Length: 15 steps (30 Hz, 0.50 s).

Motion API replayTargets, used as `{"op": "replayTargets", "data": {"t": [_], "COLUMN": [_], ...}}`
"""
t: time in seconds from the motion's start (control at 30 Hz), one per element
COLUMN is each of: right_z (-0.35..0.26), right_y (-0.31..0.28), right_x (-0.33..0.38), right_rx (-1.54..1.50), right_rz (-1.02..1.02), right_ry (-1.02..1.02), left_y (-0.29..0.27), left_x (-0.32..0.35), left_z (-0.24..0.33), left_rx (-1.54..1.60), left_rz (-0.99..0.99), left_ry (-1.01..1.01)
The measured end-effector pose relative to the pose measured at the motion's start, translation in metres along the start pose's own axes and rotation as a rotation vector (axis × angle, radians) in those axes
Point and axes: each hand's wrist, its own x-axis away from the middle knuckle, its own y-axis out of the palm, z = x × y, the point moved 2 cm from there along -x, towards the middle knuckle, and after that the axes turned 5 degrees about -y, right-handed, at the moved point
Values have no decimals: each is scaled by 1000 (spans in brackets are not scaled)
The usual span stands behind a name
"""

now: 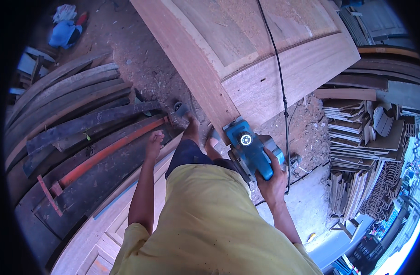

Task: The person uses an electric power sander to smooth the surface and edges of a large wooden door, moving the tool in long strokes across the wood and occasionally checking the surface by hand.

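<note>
My right hand [273, 182] is wrapped round the rear handle of a teal electric hand planer [255, 151] with a round depth knob on top. The planer's front end meets the near corner of a pale wooden panelled door [274, 98], while most of its body sticks out past the wood on my side. Sawdust and shavings lie on the door's recessed panel. A black power cord [281, 78] runs across the door and hangs down beside the planer. Off to my left, my left hand [155, 143] hangs in the air with its fingers loosely curled and nothing seen in them.
Long dark boards [72, 114] and an orange metal bar [113, 149] are stacked close on the left. Another panelled door [110, 245] lies behind me at lower left. Wood pieces [345, 137] are piled at right. My feet stand on dirt ground [148, 59] beside the door.
</note>
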Motion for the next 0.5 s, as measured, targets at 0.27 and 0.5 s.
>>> {"op": "replayTargets", "data": {"t": [0.27, 0.5], "right_z": [-11, -24], "right_y": [2, 13], "right_x": [-16, -39], "right_rx": [17, 26], "right_rz": [-105, -48], "right_ry": [46, -92], "left_y": [13, 20], "left_x": [-25, -13], "left_z": [-8, 39], "left_rx": [4, 115], "left_rz": [-24, -118], "left_ry": [160, -15]}}
